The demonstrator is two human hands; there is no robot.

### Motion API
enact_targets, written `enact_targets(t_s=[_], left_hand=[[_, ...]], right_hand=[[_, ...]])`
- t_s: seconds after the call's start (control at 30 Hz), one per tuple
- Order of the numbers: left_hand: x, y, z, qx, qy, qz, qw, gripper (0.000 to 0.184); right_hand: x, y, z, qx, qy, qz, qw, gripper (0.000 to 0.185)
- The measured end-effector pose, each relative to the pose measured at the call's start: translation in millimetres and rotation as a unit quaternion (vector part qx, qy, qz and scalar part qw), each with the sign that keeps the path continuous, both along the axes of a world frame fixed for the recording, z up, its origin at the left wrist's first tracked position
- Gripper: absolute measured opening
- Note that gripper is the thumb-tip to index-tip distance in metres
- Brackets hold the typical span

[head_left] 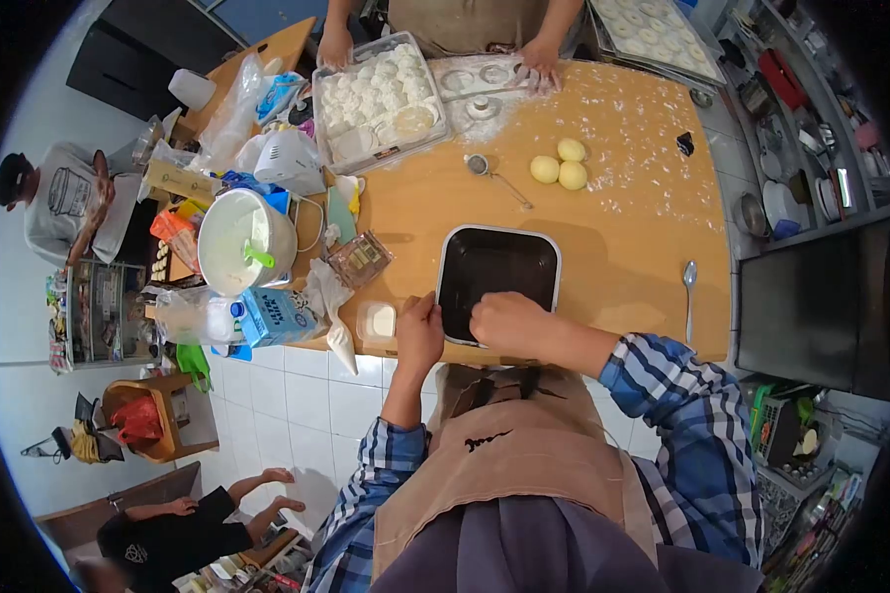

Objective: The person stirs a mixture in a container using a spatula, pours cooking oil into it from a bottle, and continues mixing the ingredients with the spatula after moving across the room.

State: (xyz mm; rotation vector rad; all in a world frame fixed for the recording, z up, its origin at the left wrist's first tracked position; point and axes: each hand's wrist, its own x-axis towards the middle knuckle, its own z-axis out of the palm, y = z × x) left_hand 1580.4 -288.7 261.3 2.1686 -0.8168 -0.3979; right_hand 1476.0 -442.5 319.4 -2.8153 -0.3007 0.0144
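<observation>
- Dark pan (494, 259): nr edge of tbl (628, 301), abt ctr
- L hand (420, 331): fingers curled at pan's L rim; can't tell if gripping
- R hand (509, 320): fingers curled in, over pan's nr part; can't tell if holding anything
- 3 dough balls (569, 172): far, slightly R of pan
- Spoon (690, 296): R

dark pan (489, 262) partly hidden (by right hand (507, 321))

The floor (302, 395) is laid with white tiles; a brown chair (158, 452) is placed near the pale wall (30, 395).
</observation>
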Motion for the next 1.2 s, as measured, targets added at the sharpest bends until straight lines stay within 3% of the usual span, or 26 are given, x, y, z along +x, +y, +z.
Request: enact_targets(t_s=[0.07, 0.13, 0.2, 0.33, 0.47, 0.53, 0.63, 0.73, 0.83, 0.93, 1.03, 1.13, 1.2], left_hand=[[4, -6, 4, -0.015, 0.001, -0.007, 1.0, 0.023], [9, -9, 7, -0.035, -0.006, -0.027, 0.999, 0.024], [13, -11, 3, -0.033, 0.009, -0.041, 0.999, 0.024], [26, -23, 3, -0.024, 0.01, -0.069, 0.997, 0.022], [29, -29, -4, -0.063, 0.004, -0.046, 0.997, 0.02], [21, -27, -3, -0.098, -0.014, -0.006, 0.995, 0.02], [8, -5, -15, -0.045, -0.075, 0.03, 0.996, 0.023], [-3, 5, -18, -0.052, 0.169, 0.062, 0.982, 0.024], [-1, 2, -26, -0.115, 0.217, 0.092, 0.965, 0.024], [4, -3, -24, -0.111, 0.227, 0.089, 0.964, 0.023], [15, -8, -24, -0.079, 0.203, 0.052, 0.975, 0.023], [26, -10, -22, -0.056, 0.159, 0.026, 0.985, 0.024], [28, -14, -30, -0.107, 0.159, 0.04, 0.981, 0.023]], right_hand=[[-3, -9, 5, 0.006, 0.044, -0.002, 0.999, 0.014], [7, -28, 10, -0.025, -0.027, -0.104, 0.994, 0.013], [21, -40, 13, -0.025, -0.05, -0.134, 0.989, 0.013], [12, -1, 10, -0.015, -0.011, -0.019, 1.0, 0.012], [3, -21, 25, -0.019, 0.035, -0.048, 0.998, 0.01], [9, -36, 24, -0.009, -0.09, -0.116, 0.989, 0.013], [12, -28, 27, 0.026, -0.054, -0.08, 0.995, 0.013], [2, -8, 13, 0.034, -0.021, -0.035, 0.999, 0.012], [-12, -24, 15, 0.045, 0.022, -0.032, 0.998, 0.009], [-3, -32, 24, 0.005, -0.062, -0.082, 0.995, 0.009], [6, -17, 34, 0.031, -0.067, -0.056, 0.996, 0.013], [-9, -9, 6, 0.014, 0.0, -0.007, 1.0, 0.013], [-17, -18, 0, 0.012, 0.005, 0.0, 1.0, 0.014]])
